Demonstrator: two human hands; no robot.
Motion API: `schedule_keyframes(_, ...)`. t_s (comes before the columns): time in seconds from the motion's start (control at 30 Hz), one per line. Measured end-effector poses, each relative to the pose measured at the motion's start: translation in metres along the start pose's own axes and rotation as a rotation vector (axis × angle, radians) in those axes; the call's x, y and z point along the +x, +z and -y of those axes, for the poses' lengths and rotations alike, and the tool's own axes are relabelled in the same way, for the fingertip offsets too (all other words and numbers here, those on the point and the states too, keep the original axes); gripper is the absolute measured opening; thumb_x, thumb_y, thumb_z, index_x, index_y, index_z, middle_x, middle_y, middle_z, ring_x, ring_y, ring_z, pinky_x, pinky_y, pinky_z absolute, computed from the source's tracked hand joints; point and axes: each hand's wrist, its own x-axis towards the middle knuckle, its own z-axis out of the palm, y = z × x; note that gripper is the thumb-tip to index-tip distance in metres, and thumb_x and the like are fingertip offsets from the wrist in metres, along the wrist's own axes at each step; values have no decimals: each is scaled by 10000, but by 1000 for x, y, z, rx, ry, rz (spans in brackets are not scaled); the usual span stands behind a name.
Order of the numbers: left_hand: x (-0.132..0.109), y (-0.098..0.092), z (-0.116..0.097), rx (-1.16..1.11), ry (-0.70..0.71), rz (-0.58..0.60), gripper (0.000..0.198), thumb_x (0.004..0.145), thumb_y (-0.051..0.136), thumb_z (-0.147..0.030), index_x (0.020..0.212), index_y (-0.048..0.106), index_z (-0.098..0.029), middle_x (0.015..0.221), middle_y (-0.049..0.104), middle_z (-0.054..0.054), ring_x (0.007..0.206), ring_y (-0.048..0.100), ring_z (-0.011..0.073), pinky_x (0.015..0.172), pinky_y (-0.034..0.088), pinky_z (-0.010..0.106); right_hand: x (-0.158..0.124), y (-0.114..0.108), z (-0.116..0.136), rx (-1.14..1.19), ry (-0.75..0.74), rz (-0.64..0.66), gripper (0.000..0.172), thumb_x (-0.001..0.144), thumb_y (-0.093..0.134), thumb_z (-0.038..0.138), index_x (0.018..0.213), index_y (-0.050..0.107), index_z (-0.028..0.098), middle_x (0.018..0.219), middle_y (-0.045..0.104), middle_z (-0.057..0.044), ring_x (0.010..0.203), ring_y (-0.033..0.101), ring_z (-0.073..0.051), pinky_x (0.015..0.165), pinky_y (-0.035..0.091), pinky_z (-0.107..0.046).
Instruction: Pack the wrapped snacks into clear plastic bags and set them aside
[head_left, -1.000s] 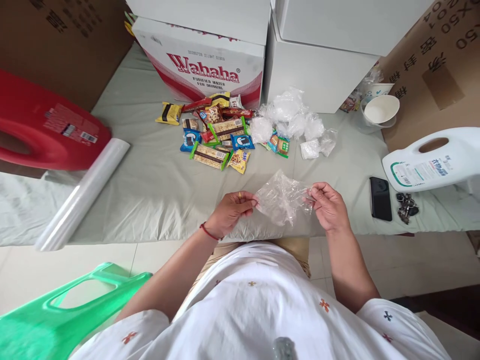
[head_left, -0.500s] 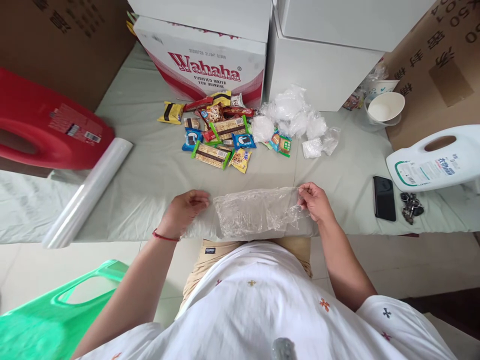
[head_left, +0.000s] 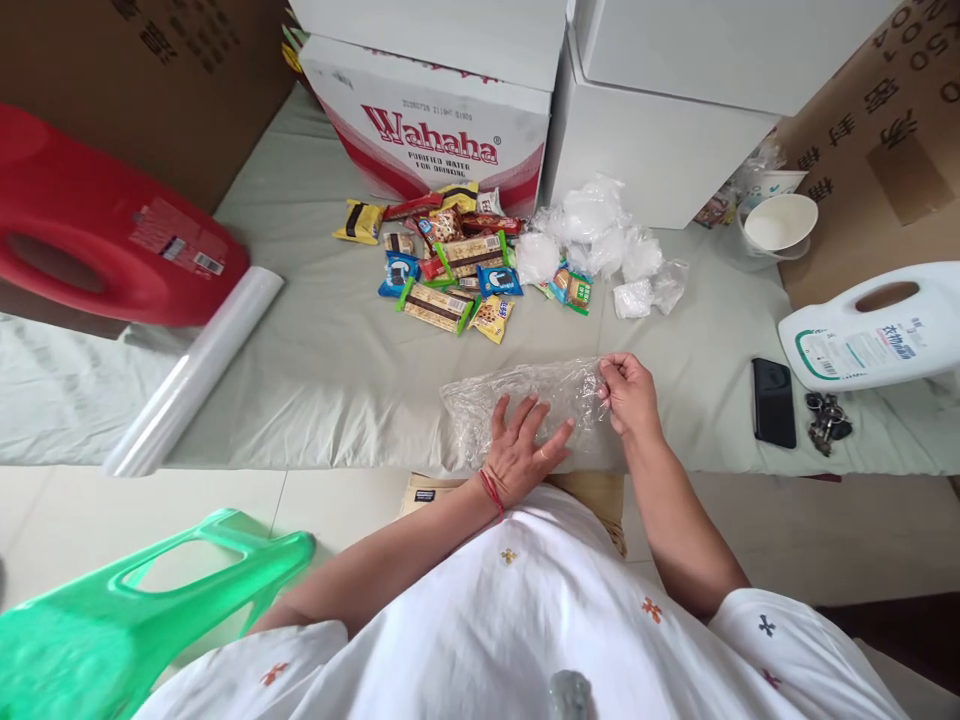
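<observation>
A clear, crinkled plastic bag or sheet (head_left: 480,400) lies along the front edge of the cloth-covered table; its exact kind is hard to make out. My left hand (head_left: 521,450) rests over its middle, fingers spread and palm down, with a red cord on the wrist. At the bag's right end my right hand (head_left: 628,392) pinches the upper corner between thumb and fingers. Beyond both hands sits a pile of wrapped snacks (head_left: 435,305), with crumpled clear plastic bundles (head_left: 592,225) just right of it.
On the left lie a roll of clear film (head_left: 199,370) and a red jug (head_left: 112,230). A phone (head_left: 773,403), keys (head_left: 828,422), a white detergent bottle (head_left: 870,330) and paper cups (head_left: 780,222) are on the right. Boxes (head_left: 442,120) stand behind; a green plastic stool (head_left: 82,620) is below left.
My left hand has moved right from beside the plastic onto its middle, with the fingers now spread. My right hand still pinches the right corner. The view has shifted slightly.
</observation>
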Motion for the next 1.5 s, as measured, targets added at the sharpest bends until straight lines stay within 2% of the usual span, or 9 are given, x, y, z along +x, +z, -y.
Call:
schedule_keyframes(0.23, 14, -20, 3, -128, -344, -290, 187, 936, 633, -378, 1001, 680, -209, 1016, 674, 115, 1017, 629, 260, 956, 485, 424, 1, -18, 4, -78, 9, 74, 457, 653, 864, 540, 828, 593, 216, 690, 541, 63, 422, 410, -43, 335, 231, -197)
schedule_keyframes(0.47, 47, -56, 8, -817, -734, -485, 242, 905, 635, -409, 801, 549, -209, 696, 568, -31, 571, 518, 97, 575, 450, 228, 31, -30, 33, -287, -3, 411, 435, 653, 870, 527, 860, 676, 197, 683, 562, 57, 429, 356, -43, 363, 248, -209)
schedule_keyframes(0.67, 70, -75, 6, -987, -865, -621, 130, 900, 613, -277, 834, 521, -212, 560, 422, -106, 387, 330, 49, 403, 308, 177, 55, -31, 53, -123, -282, 109, 482, 749, 790, 643, 962, 654, 232, 926, 660, -11, 739, 611, -114, 677, 547, -245)
schedule_keyframes(0.77, 75, -77, 9, -1003, -895, -694, 130, 902, 601, -245, 826, 501, -212, 549, 413, -114, 380, 311, 39, 403, 310, 165, 28, -32, 45, -1, -30, 120, 673, 792, 587, 860, 997, 643, 222, 983, 699, -77, 862, 690, -188, 715, 605, -314)
schedule_keyframes(0.87, 75, -69, 11, -1007, -874, -755, 139, 901, 597, -245, 827, 483, -215, 559, 429, -114, 383, 302, 36, 404, 315, 167, -18, -19, 23, 61, 259, 311, 833, 764, 480, 958, 1038, 671, 194, 1066, 730, -149, 1008, 719, -268, 767, 639, -399)
schedule_keyframes(0.97, 76, -57, 11, -997, -828, -745, 136, 905, 598, -269, 843, 488, -222, 551, 417, -117, 392, 309, 47, 412, 331, 177, -54, 6, 4, 58, 294, 422, 745, 728, 665, 873, 1060, 696, 206, 1117, 732, -128, 1071, 696, -271, 802, 637, -398)
schedule_keyframes(1.1, 82, -54, 19, -957, -842, -676, 173, 909, 616, -328, 846, 488, -230, 550, 394, -115, 399, 313, 58, 419, 318, 186, -55, 24, 1, -37, 162, 365, 575, 620, 867, 702, 831, 659, 210, 791, 659, -16, 805, 629, -179, 649, 565, -279)
schedule_keyframes(1.27, 92, -82, 54, -794, -1026, -443, 276, 928, 607, -417, 776, 465, -236, 540, 319, -98, 398, 250, 76, 405, 240, 220, -27, -3, 13, -99, 218, 345, 583, 533, 925, 646, 780, 643, 199, 732, 622, 12, 715, 583, -133, 578, 505, -233)
schedule_keyframes(1.5, 102, -103, 89, -621, -1079, -294, 332, 916, 638, -425, 686, 510, -221, 531, 292, -72, 406, 214, 91, 429, 175, 263, -13, -43, 5, -156, 321, 388, 558, 543, 961, 591, 790, 672, 182, 739, 638, 1, 691, 599, -118, 554, 513, -215)
